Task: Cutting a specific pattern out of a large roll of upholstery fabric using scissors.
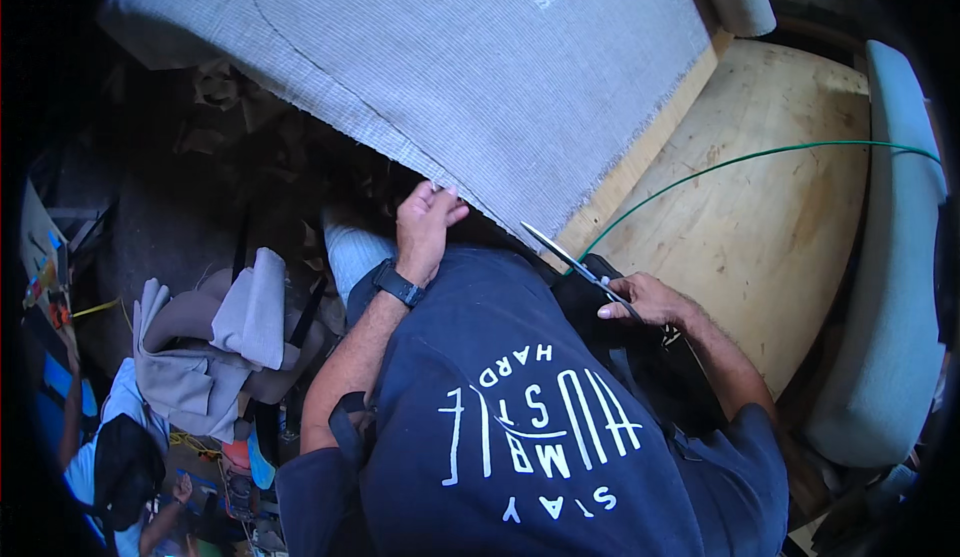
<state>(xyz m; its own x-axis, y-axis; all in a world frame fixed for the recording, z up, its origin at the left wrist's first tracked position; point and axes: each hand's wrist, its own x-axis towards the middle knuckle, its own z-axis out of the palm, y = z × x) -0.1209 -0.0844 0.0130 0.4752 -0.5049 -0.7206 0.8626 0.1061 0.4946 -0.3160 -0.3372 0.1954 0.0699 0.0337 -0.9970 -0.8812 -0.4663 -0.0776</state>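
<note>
A large piece of grey ribbed fabric (480,77) lies over a wooden board across the upper middle, with a dark curved line near its near edge. At that edge my left hand (424,225) has its fingertips closed on the fabric's border. A dark watch (398,284) is on that wrist. My right hand (648,299) grips a pair of scissors (578,264) by its dark handles. The blades point up and left, their tips at the fabric's edge near its lower right corner. Whether the blades are parted is hard to make out.
Bare plywood (770,157) stretches to the right, crossed by a green hose or cord (740,164). Beyond it stands a light padded piece (870,327). Folded grey fabric (250,307) is heaped at left. Another person (130,457) is at lower left, among scattered things.
</note>
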